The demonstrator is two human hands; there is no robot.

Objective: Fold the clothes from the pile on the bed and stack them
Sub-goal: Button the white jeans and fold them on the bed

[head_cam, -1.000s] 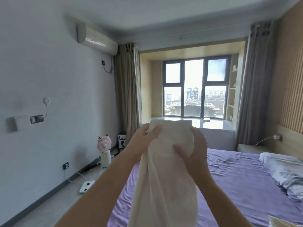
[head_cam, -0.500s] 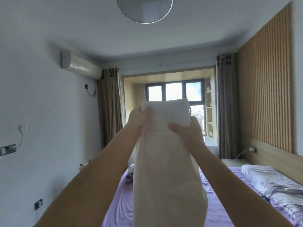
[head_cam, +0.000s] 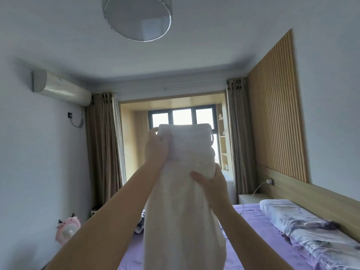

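Held white garment (head_cam: 183, 191) aloft over bed (head_cam: 259, 227), long axis vertical, hanging below both grips. Left hand (head_cam: 156, 147) pinched top corner; right hand (head_cam: 213, 184) gripped lower, on right edge.

Single head-worn view. It faces forward, tilted upward, toward the window (head_cam: 183, 117) and ceiling lamp (head_cam: 137, 16). Raised hands sit close.

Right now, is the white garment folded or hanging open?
Hanging, not folded flat: the white garment droops lengthwise in the air above the bed, left hand gripping its top, right hand gripping lower.
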